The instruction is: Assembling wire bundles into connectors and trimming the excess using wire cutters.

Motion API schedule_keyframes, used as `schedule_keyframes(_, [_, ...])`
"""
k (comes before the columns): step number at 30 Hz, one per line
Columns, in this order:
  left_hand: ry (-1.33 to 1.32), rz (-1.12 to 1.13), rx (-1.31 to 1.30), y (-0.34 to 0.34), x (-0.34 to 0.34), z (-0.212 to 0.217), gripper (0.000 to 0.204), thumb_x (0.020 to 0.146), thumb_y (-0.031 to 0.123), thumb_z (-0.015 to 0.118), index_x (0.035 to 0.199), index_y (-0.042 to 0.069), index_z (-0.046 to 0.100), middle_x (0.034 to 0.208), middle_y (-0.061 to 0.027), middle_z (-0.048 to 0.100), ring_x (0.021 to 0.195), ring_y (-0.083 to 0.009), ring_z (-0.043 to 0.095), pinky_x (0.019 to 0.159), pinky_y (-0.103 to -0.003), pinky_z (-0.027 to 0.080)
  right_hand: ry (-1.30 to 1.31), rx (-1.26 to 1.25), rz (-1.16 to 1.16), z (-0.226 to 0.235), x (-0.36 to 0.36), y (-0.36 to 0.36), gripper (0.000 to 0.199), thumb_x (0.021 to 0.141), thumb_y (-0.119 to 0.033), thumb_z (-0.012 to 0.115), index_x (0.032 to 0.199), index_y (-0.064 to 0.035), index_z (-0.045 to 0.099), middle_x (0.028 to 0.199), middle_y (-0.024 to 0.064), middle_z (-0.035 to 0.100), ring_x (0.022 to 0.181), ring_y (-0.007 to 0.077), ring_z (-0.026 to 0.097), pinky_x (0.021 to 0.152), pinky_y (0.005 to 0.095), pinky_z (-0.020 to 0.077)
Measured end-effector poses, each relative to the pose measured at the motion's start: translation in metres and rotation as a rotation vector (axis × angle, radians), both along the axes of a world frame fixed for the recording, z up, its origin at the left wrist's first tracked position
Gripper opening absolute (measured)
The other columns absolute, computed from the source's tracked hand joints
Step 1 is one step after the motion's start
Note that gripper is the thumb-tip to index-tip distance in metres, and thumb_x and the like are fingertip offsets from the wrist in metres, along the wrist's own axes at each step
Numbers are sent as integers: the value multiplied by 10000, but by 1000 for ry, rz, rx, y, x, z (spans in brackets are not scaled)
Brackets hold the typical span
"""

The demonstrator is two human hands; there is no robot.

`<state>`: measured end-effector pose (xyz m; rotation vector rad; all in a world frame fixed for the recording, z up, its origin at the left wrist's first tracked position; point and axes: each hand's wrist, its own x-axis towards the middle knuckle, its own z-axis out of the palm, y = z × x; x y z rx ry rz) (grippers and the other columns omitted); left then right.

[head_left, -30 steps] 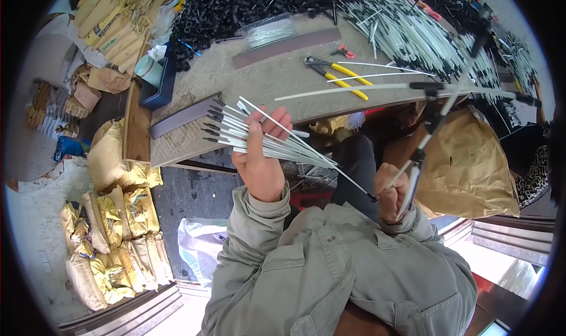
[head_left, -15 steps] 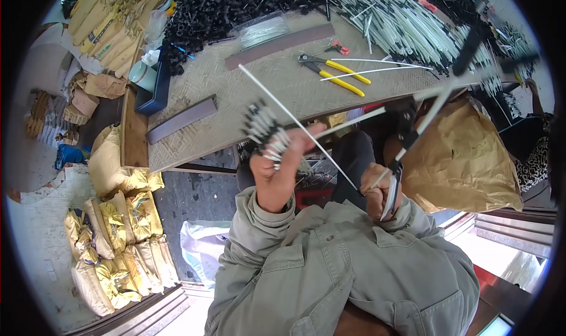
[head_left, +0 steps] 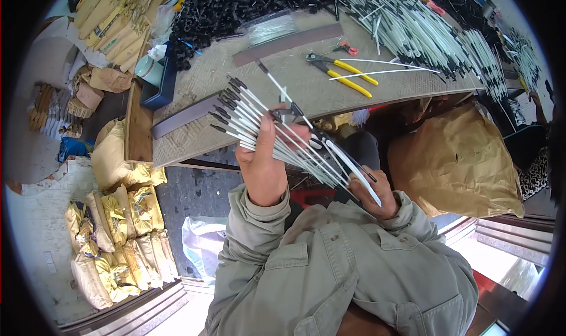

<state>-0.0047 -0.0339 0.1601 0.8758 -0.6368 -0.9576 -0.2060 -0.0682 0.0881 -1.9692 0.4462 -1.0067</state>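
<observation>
Gripping a fanned bundle of white rods (head_left: 283, 135), the left hand (head_left: 262, 165) stayed clamped; the right hand (head_left: 372, 194) pinched their lower ends. Loosely splayed, rods risked slipping out.

Daylit woven-topped workbench (head_left: 194, 141), concrete floor (head_left: 35, 230)

Small assembly workshop, open to a paved yard. Landmark: woven-mat workbench (head_left: 306, 91). Heaped along its far edge were black tube parts (head_left: 236, 6) and rows of white rods with black tips (head_left: 424, 32). Yellow-handled pliers (head_left: 345, 76) lay near the bench's middle. Left of the bench, stuffed yellow sacks (head_left: 118, 241) sat on the ground with cardboard scraps (head_left: 94, 88). Right of it stood a large brown paper bag (head_left: 460, 165).
</observation>
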Motion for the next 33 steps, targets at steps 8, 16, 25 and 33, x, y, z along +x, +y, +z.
schedule_keyframes(8, [238,57,-97,6,6,-10,219,902,137,493,1083,16,511,774,-122,608,613,-176,554,590,-318,476,13,355,221,-19,5,-8,85,860,-73,516,891,0,545,707,43,507,602,106,500,534,258,386])
schedule_keyframes(16, [125,-170,-86,16,-10,-3,198,872,44,498,1065,1,494,935,-217,625,889,-328,626,798,-418,508,-253,591,-439,-45,-17,-36,224,826,46,485,1038,-13,522,931,37,515,802,91,491,707,214,410])
schedule_keyframes(25, [-153,-425,30,11,-22,-20,230,847,-8,553,1072,-47,580,1009,-95,628,919,-128,577,820,-249,448,-19,-408,-227,80,35,-43,271,649,-138,705,894,-49,629,1219,158,452,1169,358,342,979,469,249])
schedule_keyframes(33, [-181,-357,88,16,-22,-33,119,833,-1,582,948,-2,610,820,34,580,715,-29,488,613,-192,409,-32,-284,-85,70,50,-40,128,669,-109,721,763,-83,639,1174,116,528,1192,330,323,983,444,218])
